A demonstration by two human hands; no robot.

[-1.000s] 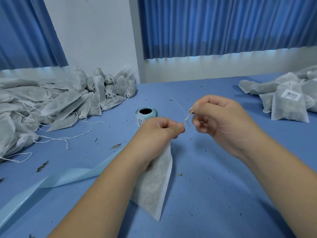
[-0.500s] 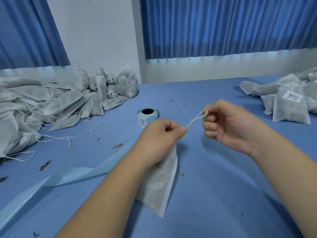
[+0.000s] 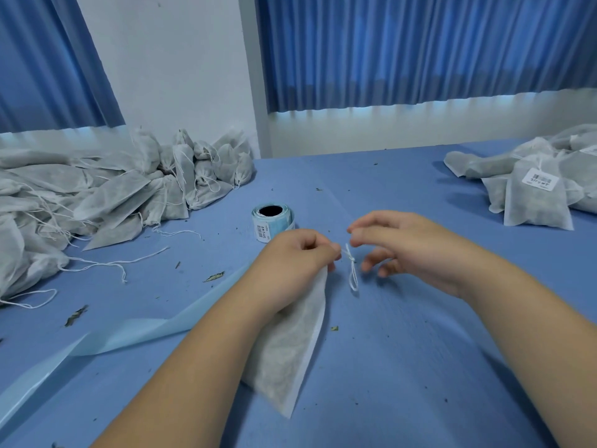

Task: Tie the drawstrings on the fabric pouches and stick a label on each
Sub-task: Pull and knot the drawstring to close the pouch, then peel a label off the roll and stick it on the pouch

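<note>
Blue bench (image 3: 403,350): big heap of unlabelled pouches (image 3: 106,202) far left, smaller labelled stack (image 3: 536,202) far right, pale backing strip (image 3: 129,337) trailing across the near left. Centre, one pouch (image 3: 290,350) slants down to the bench, its neck clenched in the left hand (image 3: 297,257); right hand (image 3: 403,244) just beside, fingers loose and spread, holding nothing. Label roll (image 3: 273,223) stands just behind the left hand; knotted drawstring (image 3: 352,270) dangles between the hands.
</note>
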